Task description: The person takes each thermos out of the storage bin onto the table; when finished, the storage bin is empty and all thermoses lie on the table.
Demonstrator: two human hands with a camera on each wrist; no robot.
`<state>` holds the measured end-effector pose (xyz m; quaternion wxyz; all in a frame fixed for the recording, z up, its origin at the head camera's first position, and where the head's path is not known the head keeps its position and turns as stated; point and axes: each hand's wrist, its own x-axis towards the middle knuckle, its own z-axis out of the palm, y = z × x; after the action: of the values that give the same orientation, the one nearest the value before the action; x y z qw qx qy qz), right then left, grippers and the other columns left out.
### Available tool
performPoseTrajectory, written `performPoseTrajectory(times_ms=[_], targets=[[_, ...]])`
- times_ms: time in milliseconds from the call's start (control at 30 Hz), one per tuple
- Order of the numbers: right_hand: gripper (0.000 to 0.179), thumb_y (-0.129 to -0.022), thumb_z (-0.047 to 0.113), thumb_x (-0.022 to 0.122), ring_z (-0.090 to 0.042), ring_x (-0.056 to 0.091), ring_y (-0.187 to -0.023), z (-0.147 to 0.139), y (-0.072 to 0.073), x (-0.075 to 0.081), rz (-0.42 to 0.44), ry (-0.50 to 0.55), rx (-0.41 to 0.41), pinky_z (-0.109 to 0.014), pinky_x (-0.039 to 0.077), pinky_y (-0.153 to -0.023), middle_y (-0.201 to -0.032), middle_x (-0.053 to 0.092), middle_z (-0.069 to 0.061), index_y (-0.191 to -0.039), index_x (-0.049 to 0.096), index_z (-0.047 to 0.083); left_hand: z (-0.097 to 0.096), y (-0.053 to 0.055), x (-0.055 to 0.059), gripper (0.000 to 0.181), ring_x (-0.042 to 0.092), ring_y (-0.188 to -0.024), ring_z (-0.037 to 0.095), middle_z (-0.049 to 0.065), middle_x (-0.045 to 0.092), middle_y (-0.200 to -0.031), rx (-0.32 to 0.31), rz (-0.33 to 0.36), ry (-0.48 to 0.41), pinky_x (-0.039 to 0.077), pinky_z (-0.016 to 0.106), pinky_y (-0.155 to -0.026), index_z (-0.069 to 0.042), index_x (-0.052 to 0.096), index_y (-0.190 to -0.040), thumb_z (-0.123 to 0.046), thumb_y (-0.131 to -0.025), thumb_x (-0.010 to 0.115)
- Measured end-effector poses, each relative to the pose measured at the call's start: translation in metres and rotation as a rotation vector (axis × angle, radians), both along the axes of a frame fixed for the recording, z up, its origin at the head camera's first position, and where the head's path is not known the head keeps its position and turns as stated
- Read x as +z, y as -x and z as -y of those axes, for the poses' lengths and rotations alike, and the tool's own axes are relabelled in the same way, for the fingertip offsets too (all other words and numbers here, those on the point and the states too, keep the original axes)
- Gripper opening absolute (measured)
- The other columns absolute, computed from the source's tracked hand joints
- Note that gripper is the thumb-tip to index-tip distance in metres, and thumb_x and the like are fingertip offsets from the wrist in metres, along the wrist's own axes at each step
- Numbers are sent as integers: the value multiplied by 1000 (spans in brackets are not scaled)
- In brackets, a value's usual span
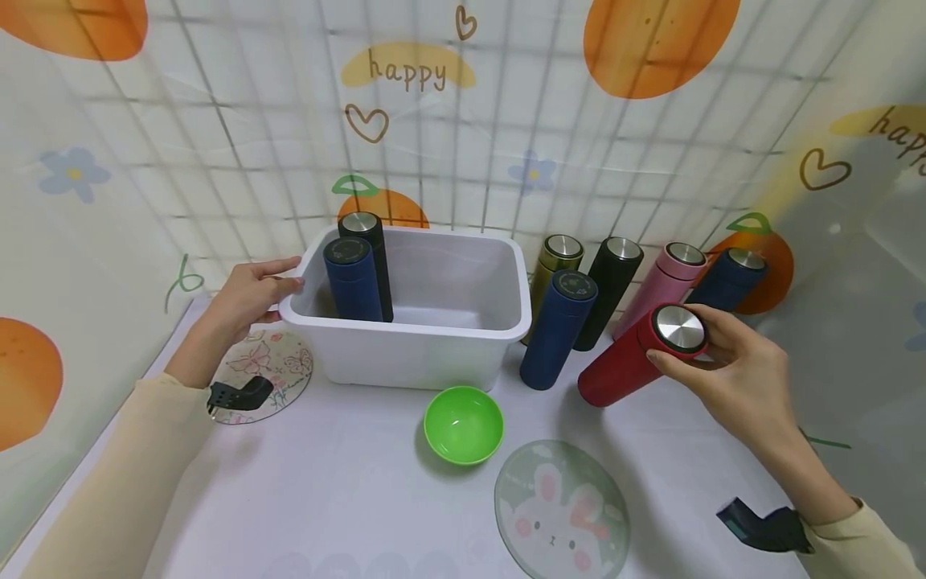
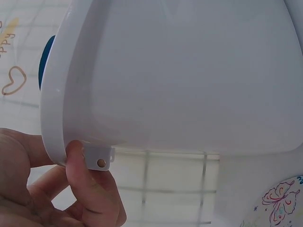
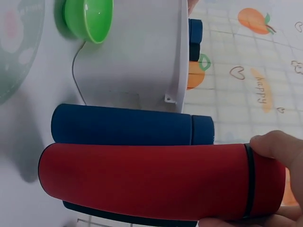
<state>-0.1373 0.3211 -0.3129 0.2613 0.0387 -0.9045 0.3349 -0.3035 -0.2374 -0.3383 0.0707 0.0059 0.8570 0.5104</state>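
Note:
My right hand (image 1: pixel 745 374) grips a red thermos (image 1: pixel 629 362) round its silver-topped lid, the bottle tilted with its base toward the left. In the right wrist view the red thermos (image 3: pixel 151 182) lies across a blue thermos (image 3: pixel 128 125) behind it. My left hand (image 1: pixel 253 293) pinches the left rim of a white plastic bin (image 1: pixel 419 354); the left wrist view shows fingers (image 2: pixel 87 184) at the rim's corner. Inside the bin, at its left end, stand a blue thermos (image 1: pixel 353 281) and a black one (image 1: pixel 372 233).
Right of the bin stand a blue thermos (image 1: pixel 557 330), an olive one (image 1: pixel 560 249), a black one (image 1: pixel 611 285), a pink one (image 1: pixel 665 277) and a dark blue one (image 1: pixel 731 277). In front are a green bowl (image 1: pixel 463 426), a bunny mat (image 1: pixel 560 515) and a butterfly mat (image 1: pixel 289 370).

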Motion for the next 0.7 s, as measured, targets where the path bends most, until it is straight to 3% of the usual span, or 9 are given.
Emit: performPoseTrajectory(times_ms=[133,267,700], targets=[[65,-79,21,88,-8,68,-92,-2,9,-3,19,-22,-8,-4,43,-72,-118,69,-21,-137,60,8,1,0,0,58,51,-122,38,26,41,-151,2,3,0,55,25,-71,-18,33,-157,-24,-103,54],[66,-80,25,87,-37,68,-98,-3,19,-5,48,-31,-13,-4,41,-71,-119,68,-22,-137,60,7,1,0,0,58,52,-119,36,25,41,-151,3,-1,1,55,25,-71,-18,34,-157,-24,-103,55],[65,-80,32,86,-41,66,-106,-5,47,-5,81,-39,-11,-12,46,-76,-121,68,-21,-134,60,5,-1,-1,1,56,50,-117,34,24,43,-150,17,-8,5,54,25,-71,-17,36,-156,-24,-103,55]])
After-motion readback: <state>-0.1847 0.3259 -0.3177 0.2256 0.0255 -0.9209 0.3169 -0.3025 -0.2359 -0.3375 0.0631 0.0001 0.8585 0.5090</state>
